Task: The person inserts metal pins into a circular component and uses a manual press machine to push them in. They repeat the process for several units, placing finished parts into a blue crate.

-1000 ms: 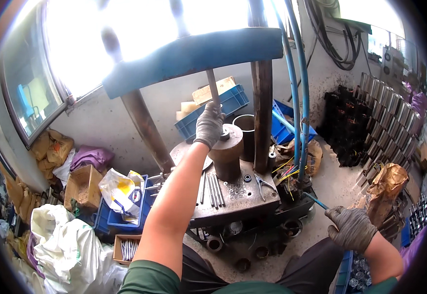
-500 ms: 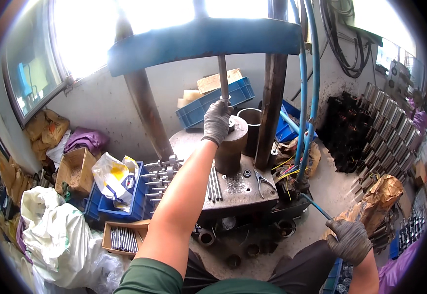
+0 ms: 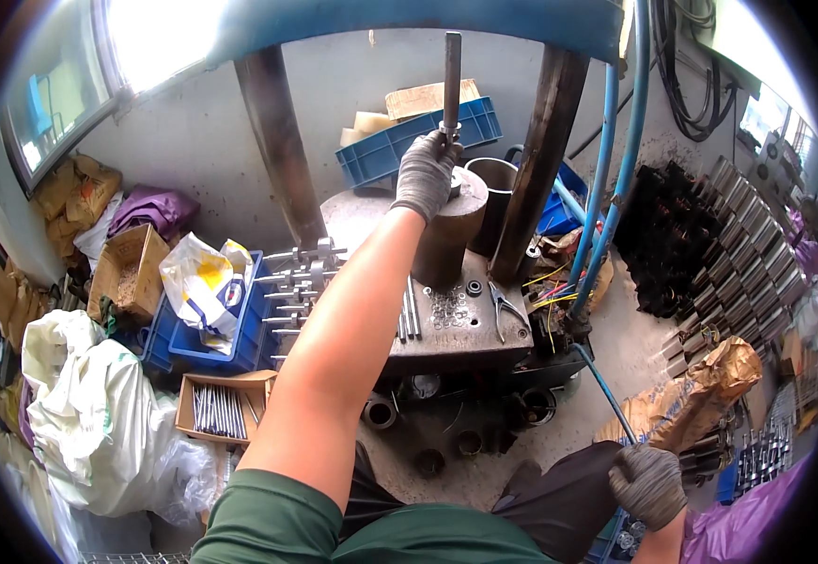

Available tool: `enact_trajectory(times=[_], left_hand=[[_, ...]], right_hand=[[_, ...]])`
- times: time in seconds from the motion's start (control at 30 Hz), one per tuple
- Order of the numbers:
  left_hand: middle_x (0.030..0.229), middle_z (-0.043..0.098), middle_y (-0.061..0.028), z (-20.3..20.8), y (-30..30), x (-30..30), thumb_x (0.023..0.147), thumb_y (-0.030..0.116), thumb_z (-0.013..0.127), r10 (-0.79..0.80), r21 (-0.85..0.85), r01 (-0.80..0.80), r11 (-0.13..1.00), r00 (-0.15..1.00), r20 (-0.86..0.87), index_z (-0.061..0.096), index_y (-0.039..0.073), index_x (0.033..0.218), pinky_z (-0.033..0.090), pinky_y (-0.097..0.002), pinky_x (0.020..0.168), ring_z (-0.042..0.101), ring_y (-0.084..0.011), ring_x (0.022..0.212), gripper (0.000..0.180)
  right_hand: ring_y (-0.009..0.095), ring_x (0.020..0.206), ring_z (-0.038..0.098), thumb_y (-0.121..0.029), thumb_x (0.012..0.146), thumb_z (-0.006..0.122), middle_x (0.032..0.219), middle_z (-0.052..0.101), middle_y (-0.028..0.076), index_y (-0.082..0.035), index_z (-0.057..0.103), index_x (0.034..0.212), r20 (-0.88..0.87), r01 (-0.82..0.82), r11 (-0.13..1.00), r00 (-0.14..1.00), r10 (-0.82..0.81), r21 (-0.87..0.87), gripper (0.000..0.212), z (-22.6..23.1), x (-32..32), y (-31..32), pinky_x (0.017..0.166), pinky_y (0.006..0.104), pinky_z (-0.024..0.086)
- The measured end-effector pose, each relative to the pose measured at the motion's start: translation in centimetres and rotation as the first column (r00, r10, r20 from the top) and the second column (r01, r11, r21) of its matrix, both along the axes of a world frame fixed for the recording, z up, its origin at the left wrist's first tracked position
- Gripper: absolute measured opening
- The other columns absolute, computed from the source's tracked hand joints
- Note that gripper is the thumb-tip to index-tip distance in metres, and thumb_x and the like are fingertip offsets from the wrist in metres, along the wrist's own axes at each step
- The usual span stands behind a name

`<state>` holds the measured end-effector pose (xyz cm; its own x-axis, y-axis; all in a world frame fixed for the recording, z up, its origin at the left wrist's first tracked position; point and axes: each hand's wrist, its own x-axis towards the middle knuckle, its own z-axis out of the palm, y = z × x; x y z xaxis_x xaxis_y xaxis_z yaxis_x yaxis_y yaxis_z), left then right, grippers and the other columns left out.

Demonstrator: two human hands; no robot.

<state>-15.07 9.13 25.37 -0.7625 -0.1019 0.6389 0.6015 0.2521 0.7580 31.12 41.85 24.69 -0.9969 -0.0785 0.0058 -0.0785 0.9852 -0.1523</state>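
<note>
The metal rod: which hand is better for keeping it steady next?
Probably the left hand: its gloved fingers hold the metal rod near its lower visible end, by the thick cylinder. The right hand is well away, low down, gripping the blue lever.

A: Colour of the left glove [image 3: 425, 176]?
B: Grey, darker-streaked; the right glove [image 3: 649, 485], similarly streaked grey-brown.
A: And the lever [image 3: 606, 393]?
B: Blue, as are the crossbeam [image 3: 521, 19] and hoses [image 3: 629, 155]; rod [image 3: 452, 80], dull steel grey; sleeve [image 3: 272, 512], dark green; plastic bag [image 3: 197, 289], white patched with yellow and blue.
</note>
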Motion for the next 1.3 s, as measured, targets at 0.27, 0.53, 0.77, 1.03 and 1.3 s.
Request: enact_trajectory(times=[0.27,0.53,0.77,1.03,1.3], left_hand=[[0.099,0.070,-0.0088,1.0,-0.2,1.5,0.099,0.011,0.072,0.006,-0.029,-0.003,1.000,0.995,0.101,0.071,0.008,0.124,0.055,-0.0345,0.078,0.064,-0.0178,0.081,0.025],[0.099,0.069,-0.0101,0.7,-0.6,0.9,0.098,0.013,0.074,0.013,-0.042,-0.011,0.999,0.999,0.038,0.071,0.007,0.123,0.054,-0.0350,0.078,0.063,-0.0196,0.080,0.026],[0.094,0.072,-0.0028,0.5,-0.4,0.9,0.098,0.014,0.075,0.010,-0.014,-0.009,1.000,0.999,0.051,0.074,0.007,0.120,0.052,-0.0282,0.078,0.058,-0.0107,0.080,0.023],[0.095,0.075,-0.0030,0.4,-0.5,1.0,0.099,0.015,0.075,-0.006,-0.022,0.007,1.000,0.998,0.058,0.075,0.006,0.117,0.052,-0.0289,0.081,0.060,-0.0104,0.082,0.021],[0.099,0.072,-0.0075,0.8,-0.4,1.1,0.100,0.012,0.071,-0.057,-0.011,0.059,0.998,0.991,0.124,0.073,0.004,0.115,0.055,-0.0323,0.081,0.066,-0.0172,0.085,0.018]], right_hand=[[0.040,0.075,0.068,-0.022,0.081,0.070,0.077,0.068,0.019,-0.003,0.071,0.084,-0.063,0.003,0.999,0.998,-0.006,-0.041,0.019,0.2,-0.3,-0.5,0.071,0.0497,0.055],[0.040,0.080,0.068,-0.021,0.081,0.068,0.083,0.069,0.019,-0.005,0.071,0.090,-0.071,-0.022,1.000,0.997,0.022,-0.009,0.019,0.6,-0.9,-0.1,0.075,0.0502,0.055],[0.040,0.077,0.066,-0.017,0.080,0.067,0.077,0.065,0.019,-0.004,0.070,0.085,-0.003,-0.070,0.994,0.997,0.071,0.080,0.014,-1.0,0.3,0.6,0.072,0.0512,0.053],[0.041,0.079,0.066,-0.019,0.080,0.066,0.081,0.068,0.019,-0.004,0.072,0.092,-0.083,0.023,0.996,0.996,-0.031,-0.091,0.020,0.5,-0.4,-0.4,0.075,0.0509,0.053],[0.040,0.082,0.066,-0.018,0.078,0.066,0.081,0.066,0.018,-0.005,0.069,0.087,-0.006,-0.031,0.998,0.999,0.031,0.050,0.016,-1.4,0.9,1.0,0.076,0.0507,0.053]])
